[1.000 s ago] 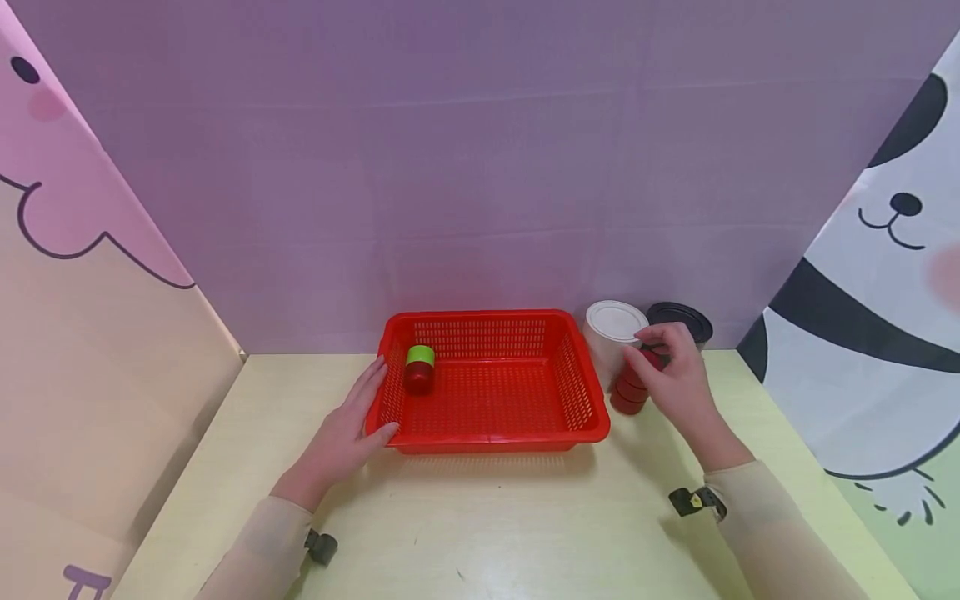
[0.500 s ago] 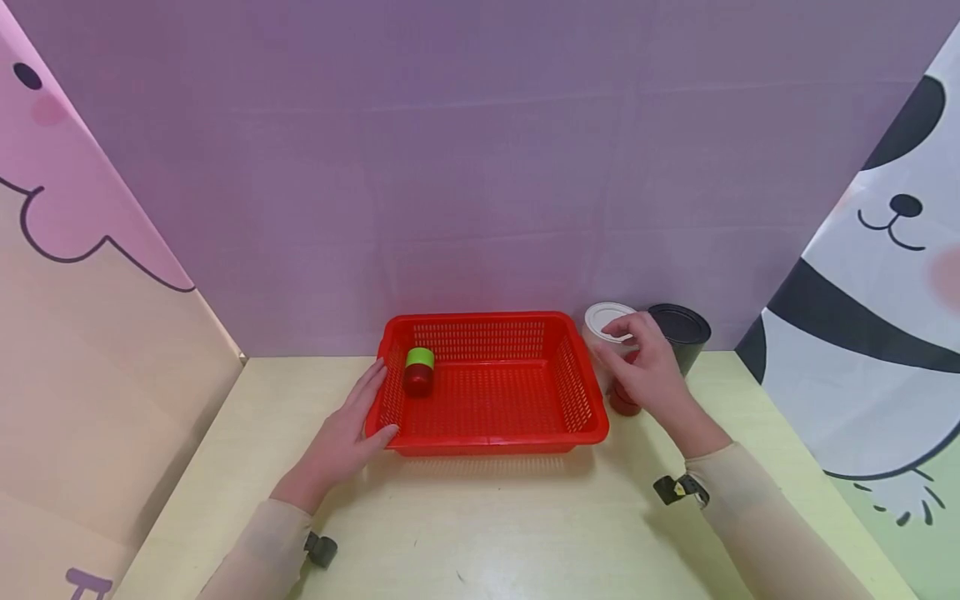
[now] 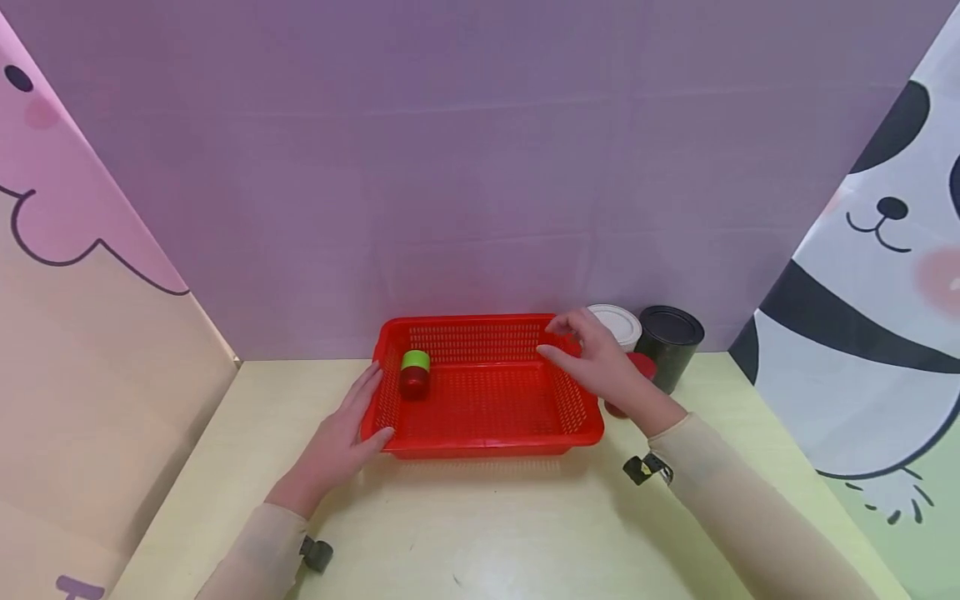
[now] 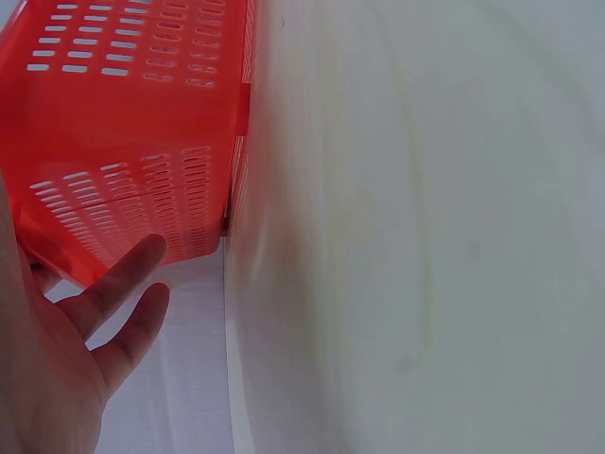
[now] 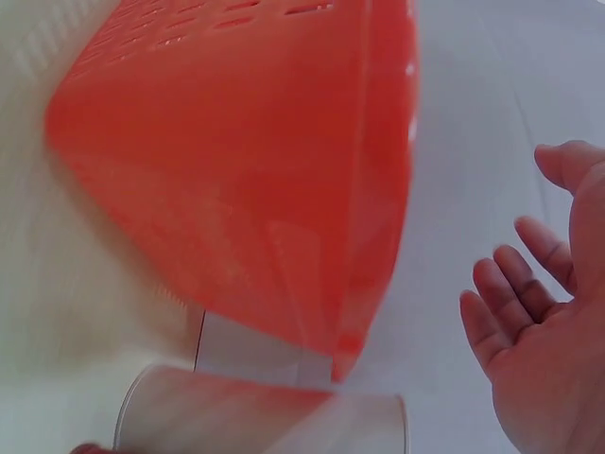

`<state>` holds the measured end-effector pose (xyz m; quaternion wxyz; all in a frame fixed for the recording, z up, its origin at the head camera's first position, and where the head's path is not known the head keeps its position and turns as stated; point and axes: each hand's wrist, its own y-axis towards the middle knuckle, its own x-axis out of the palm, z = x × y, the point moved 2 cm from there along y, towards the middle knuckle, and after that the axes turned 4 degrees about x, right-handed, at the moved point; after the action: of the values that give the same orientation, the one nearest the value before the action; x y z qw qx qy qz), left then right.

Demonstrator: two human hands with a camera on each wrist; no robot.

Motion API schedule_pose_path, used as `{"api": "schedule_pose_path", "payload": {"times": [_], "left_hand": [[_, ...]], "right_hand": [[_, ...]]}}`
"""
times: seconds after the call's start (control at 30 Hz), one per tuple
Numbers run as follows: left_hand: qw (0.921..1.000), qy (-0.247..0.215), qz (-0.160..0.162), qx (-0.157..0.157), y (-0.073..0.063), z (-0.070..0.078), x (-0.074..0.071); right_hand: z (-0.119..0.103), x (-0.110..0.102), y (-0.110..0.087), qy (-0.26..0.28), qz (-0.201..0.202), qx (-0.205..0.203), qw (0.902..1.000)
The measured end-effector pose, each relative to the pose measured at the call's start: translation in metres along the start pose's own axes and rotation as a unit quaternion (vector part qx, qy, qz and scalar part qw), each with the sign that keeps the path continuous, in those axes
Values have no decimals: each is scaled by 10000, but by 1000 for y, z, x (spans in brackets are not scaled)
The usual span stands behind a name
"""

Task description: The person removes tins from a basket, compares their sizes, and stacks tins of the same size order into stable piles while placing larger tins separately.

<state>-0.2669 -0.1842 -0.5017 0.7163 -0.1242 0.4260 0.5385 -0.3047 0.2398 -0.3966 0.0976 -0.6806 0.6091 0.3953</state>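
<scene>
A red plastic basket (image 3: 487,446) with perforated walls sits at the middle of the table. Inside, near its left wall, is a small dark red object with a bright green top (image 3: 415,375). My left hand (image 3: 339,446) rests at the basket's left end, thumb at the front corner; the left wrist view shows spread fingers (image 4: 137,340) beside the wall. Over the basket's right end hovers my right hand (image 3: 600,367), fingers loosely bent and holding nothing, as the right wrist view confirms. Behind its wrist, a dark red cylinder (image 3: 643,364) stands partly hidden.
Right of the basket, a white lidded canister (image 3: 618,323) and a black lidded canister (image 3: 670,343) stand near the purple back wall (image 3: 480,183). Pale table surface (image 3: 450,525) lies in front of the basket. Printed panels flank both sides.
My right hand has moved left, from beside the dark red cylinder to over the basket's right end, uncovering the black canister. The left hand has stayed at the basket.
</scene>
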Motion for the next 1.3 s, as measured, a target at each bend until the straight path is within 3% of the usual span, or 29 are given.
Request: {"api": "schedule_pose_path", "payload": {"times": [0.5, 0.67, 1.0, 1.3], "left_hand": [[10000, 24, -17, -25, 2, 1, -1], [10000, -5, -26, -38, 4, 2, -2], [10000, -3, 46, 9, -1, 1, -8], [10000, 1, 79, -18, -4, -1, -7]], "right_hand": [[-32, 42, 49, -21, -1235, -253, 9920], [-43, 50, 56, -171, -1409, -282, 9895], [-60, 66, 79, -350, -1556, -772, 9842], [-59, 97, 104, -604, -1908, -838, 9762]]}}
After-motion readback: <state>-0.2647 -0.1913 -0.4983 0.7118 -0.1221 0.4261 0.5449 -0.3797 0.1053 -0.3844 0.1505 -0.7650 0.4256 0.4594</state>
